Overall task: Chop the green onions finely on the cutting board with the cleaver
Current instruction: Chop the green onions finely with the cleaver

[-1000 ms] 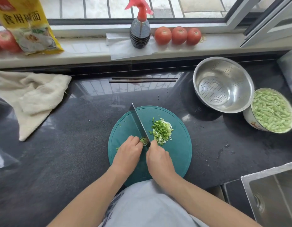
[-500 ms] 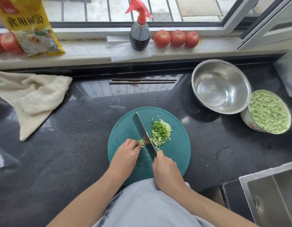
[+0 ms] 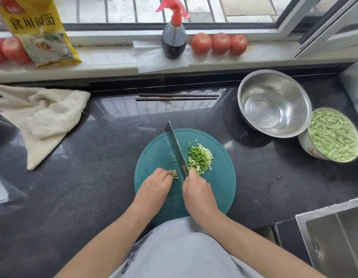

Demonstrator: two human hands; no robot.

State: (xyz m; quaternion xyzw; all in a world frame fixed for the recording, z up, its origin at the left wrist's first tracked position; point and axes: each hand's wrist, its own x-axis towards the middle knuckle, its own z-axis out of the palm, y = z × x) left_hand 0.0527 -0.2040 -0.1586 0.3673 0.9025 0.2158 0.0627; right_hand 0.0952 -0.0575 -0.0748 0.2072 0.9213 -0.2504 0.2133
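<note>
A round teal cutting board (image 3: 220, 189) lies on the dark counter in front of me. A pile of chopped green onion (image 3: 200, 158) sits on its upper middle. My left hand (image 3: 154, 189) curls its fingers round a short uncut stub of green onion (image 3: 175, 173), pinning it to the board. My right hand (image 3: 198, 193) grips the handle of the cleaver (image 3: 176, 149), which is hidden under the hand. The blade stands on edge between the stub and the pile, its tip pointing away from me.
A steel colander (image 3: 274, 103) and a bowl of cut green beans (image 3: 332, 135) stand at the right. Chopsticks (image 3: 178, 97) lie behind the board, a cloth (image 3: 41, 117) at the left. A spray bottle (image 3: 173, 39) and tomatoes (image 3: 220, 43) sit on the sill. A sink (image 3: 334, 237) is at the lower right.
The cleaver has risen and come down again beside the stub, a little further left. My left hand has eased back along the stub. The chopped pile has grown slightly.
</note>
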